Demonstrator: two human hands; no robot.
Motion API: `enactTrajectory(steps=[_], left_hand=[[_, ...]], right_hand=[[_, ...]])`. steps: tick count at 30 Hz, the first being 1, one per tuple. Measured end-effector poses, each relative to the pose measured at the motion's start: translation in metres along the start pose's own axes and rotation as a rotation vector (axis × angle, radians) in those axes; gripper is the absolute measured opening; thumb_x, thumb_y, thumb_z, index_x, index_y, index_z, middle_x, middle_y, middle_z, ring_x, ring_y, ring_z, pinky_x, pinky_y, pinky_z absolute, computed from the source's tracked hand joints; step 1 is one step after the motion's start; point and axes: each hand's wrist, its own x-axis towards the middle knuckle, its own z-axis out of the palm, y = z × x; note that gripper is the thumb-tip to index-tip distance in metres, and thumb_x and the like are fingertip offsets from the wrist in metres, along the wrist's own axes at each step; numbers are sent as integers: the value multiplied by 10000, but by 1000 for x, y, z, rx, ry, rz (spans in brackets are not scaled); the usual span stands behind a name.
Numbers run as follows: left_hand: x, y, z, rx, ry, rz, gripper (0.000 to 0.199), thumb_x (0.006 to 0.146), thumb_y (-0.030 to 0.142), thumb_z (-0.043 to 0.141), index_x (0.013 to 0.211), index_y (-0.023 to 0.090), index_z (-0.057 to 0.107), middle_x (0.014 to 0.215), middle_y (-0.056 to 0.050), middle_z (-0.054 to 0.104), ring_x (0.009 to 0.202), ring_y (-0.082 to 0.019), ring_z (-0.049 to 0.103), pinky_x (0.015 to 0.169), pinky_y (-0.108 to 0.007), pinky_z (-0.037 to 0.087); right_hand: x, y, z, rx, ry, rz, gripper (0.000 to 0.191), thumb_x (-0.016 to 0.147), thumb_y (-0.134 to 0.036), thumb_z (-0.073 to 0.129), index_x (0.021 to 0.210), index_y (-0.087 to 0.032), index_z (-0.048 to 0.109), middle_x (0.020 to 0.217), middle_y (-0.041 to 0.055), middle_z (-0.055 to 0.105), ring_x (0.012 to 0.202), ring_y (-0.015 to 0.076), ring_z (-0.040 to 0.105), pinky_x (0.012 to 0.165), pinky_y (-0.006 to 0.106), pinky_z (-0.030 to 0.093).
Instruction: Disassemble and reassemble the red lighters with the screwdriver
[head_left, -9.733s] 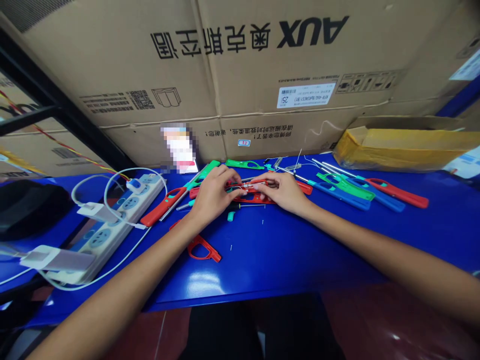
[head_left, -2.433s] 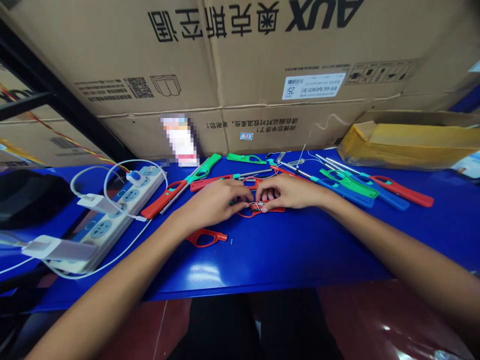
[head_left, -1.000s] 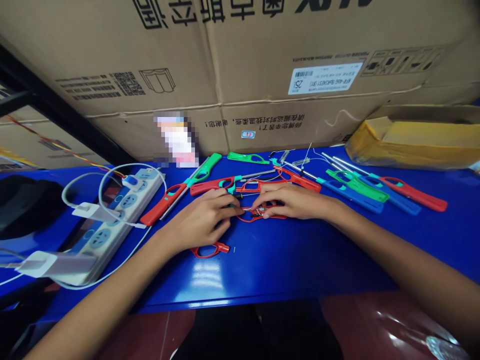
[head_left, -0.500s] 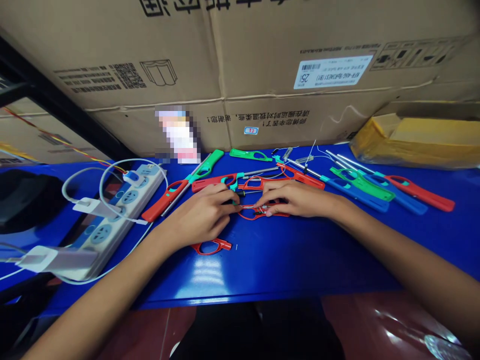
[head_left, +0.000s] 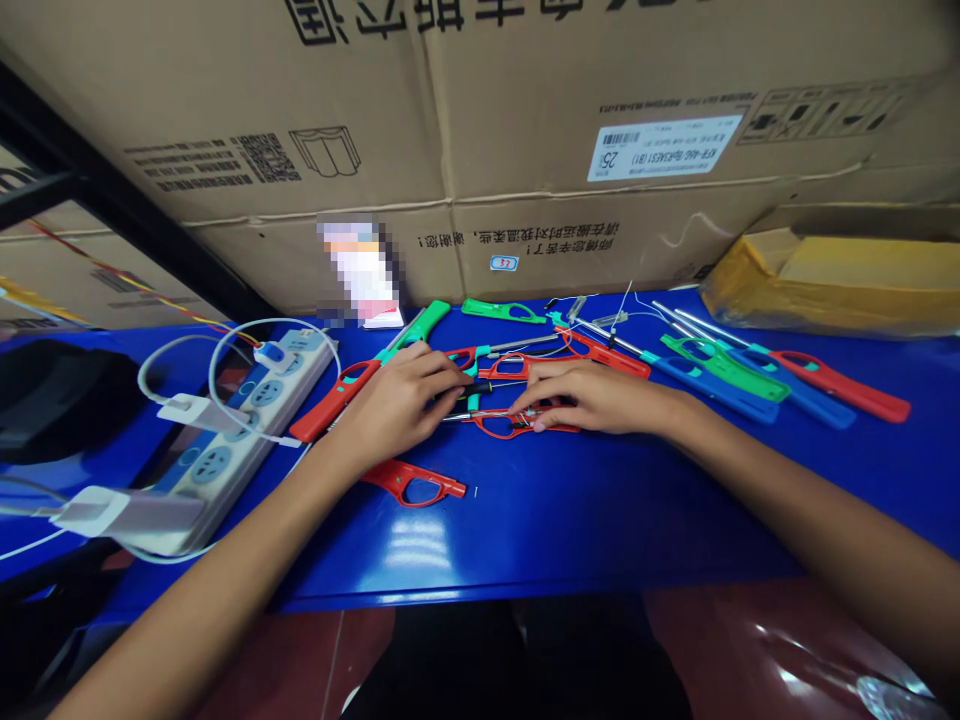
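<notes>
My right hand (head_left: pixel 592 395) is closed on an opened red gas lighter (head_left: pixel 495 428), pressing its body against the blue table. Small inner parts and thin wires show under the fingertips. My left hand (head_left: pixel 412 400) has its fingers closed at the black handle of a small screwdriver (head_left: pixel 480 388), whose thin shaft points right towards my right hand. Part of the handle is hidden by the fingers. Below my left wrist lies a loose red shell half (head_left: pixel 412 485), with a tiny pin (head_left: pixel 475 491) beside it. Another red lighter (head_left: pixel 502 367) lies just behind the screwdriver.
Blue lighters (head_left: pixel 709 390), a green shell (head_left: pixel 727 368) and a red lighter (head_left: pixel 844 385) lie to the right. On the left stands a power strip (head_left: pixel 255 430) with chargers and looping cables. A phone (head_left: pixel 364 270) leans on a large carton (head_left: pixel 525 150); a yellow-taped box (head_left: pixel 840 270) sits back right.
My left hand has drawn back leftward from the opened lighter, uncovering more of the screwdriver's handle and the loose shell half. My right hand stays on the lighter.
</notes>
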Motion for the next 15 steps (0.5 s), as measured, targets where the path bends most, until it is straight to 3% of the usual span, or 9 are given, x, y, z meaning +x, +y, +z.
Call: enactTrajectory(steps=[8,11,15], left_hand=[[12,5,-3,125,-219,124,347,1084,158,543,1282,303,788,1236,-109,673,1061,-257,577,934,-408,501],[17,3,-2,97,-218,148,273,1102,218,550,1201,265,801,1154,-100,691,1036,-247,604,927,-391,514],[16,-6,-1,-129,-129,116,236,1119,261,547,1226,215,751,1219,-97,714,1141,-225,647,1016,-387,531]], right_hand=[[1,1,0,-13,-10,-24,320,1058,-341,662,1362,-345,759,1129,37,745,1044,212,663,951,356,487],[2,0,-1,-13,-15,-20,314,1059,-324,655,1351,-332,768,1086,40,742,1007,211,658,942,359,481],[3,-3,-2,-20,-11,-31,302,1052,-341,668,1332,-323,780,1078,44,722,999,212,642,924,354,479]])
